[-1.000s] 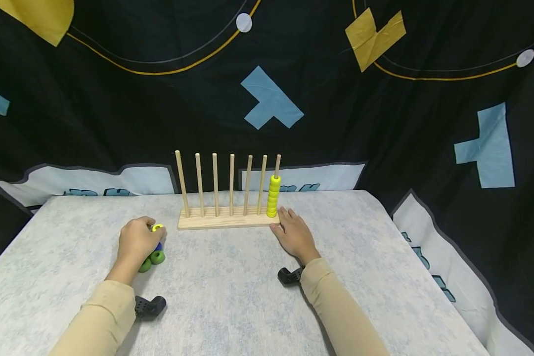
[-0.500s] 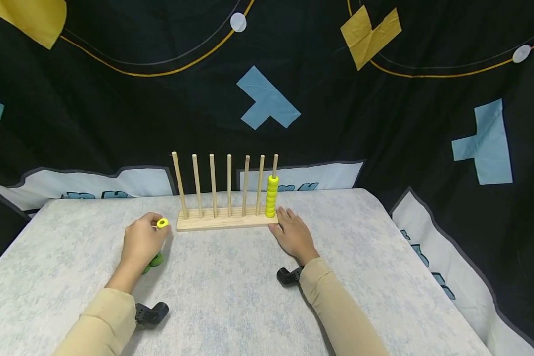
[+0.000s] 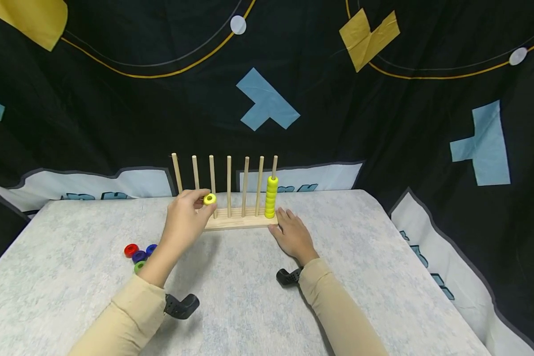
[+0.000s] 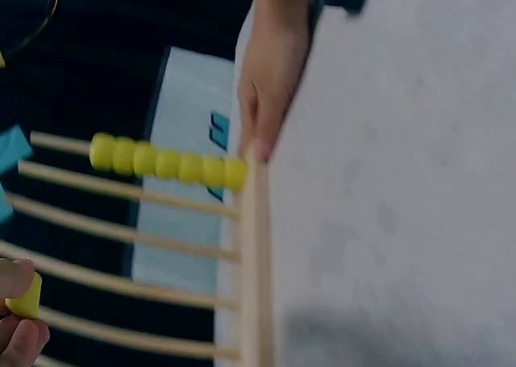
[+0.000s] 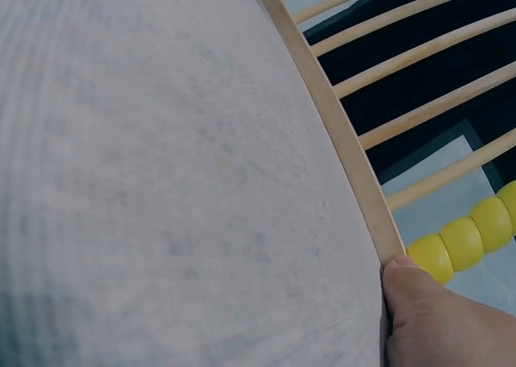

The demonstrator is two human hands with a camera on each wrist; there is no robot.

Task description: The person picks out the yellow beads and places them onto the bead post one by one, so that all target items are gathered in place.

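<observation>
My left hand [image 3: 186,215] pinches a yellow bead [image 3: 210,199] between thumb and fingertips, its hole facing up. It is held in front of the left pegs of a wooden peg rack [image 3: 238,222]. In the left wrist view the same bead shows at the lower left edge, partly covered by fingers. Several yellow beads [image 3: 271,198] are stacked on the rack's rightmost peg, whose tip stands bare above them. At the rack's right end rests my right hand [image 3: 295,237], fingers straight, thumb [image 5: 407,282] touching the corner of the base.
Left of my left forearm lie a red bead [image 3: 131,250], blue beads [image 3: 139,256] and a green bead [image 3: 139,267] partly hidden by the wrist. The pale table [image 3: 240,296] ends at a dark cloth backdrop [image 3: 204,113] behind the rack.
My left hand has lifted the yellow bead from the loose beads and carried it right to the rack's left pegs. The red and blue beads have come into sight. My right hand stays put.
</observation>
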